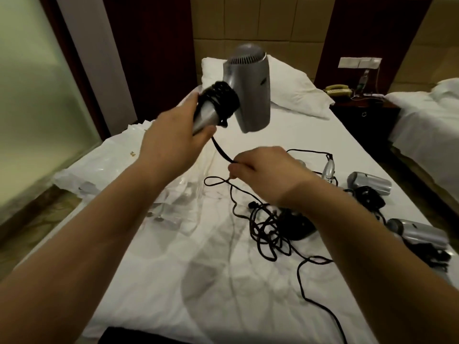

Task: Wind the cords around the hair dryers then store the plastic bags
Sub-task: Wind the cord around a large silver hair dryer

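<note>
While our left hand grips the silver plastic hair dryer by its handle above the white bed, our right hand pinches its black cord, coils already wound on.

White bed; pillow; telephone on dark nightstand.

Both forearms are bare to the elbow, no sleeves, each grip ungloved.
</note>
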A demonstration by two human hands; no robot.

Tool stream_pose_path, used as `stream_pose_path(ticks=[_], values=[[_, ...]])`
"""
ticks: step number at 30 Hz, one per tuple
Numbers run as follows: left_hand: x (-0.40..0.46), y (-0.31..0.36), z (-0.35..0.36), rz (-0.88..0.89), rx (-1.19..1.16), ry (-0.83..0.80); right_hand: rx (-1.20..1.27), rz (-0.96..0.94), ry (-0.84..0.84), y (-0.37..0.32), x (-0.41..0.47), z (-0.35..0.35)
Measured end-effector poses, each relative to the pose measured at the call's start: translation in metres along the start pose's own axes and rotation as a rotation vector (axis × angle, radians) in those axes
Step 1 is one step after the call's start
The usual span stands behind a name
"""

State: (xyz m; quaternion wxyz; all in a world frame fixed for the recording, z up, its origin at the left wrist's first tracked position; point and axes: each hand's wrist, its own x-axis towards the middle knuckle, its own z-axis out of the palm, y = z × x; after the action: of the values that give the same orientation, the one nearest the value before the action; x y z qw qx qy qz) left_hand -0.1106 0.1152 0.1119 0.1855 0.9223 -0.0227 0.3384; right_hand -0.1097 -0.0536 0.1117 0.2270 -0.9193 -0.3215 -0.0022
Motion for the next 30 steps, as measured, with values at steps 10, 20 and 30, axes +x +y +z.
stream_pose_path(ticks=[10, 20, 30], values=[[0.003, -0.008, -0.004, -0.137, -0.149, 0.114, 0.257, 0.147, 0.002, 0.051, 0.02, 0.035], [0.001, -0.009, 0.0, -0.144, -0.226, 0.126, 0.581, 0.148, 0.381, 0.05, 0.032, 0.05], [-0.017, -0.034, 0.026, 0.002, 0.163, -0.171, 0.027, -0.052, -0.241, 0.031, -0.004, 0.026]])
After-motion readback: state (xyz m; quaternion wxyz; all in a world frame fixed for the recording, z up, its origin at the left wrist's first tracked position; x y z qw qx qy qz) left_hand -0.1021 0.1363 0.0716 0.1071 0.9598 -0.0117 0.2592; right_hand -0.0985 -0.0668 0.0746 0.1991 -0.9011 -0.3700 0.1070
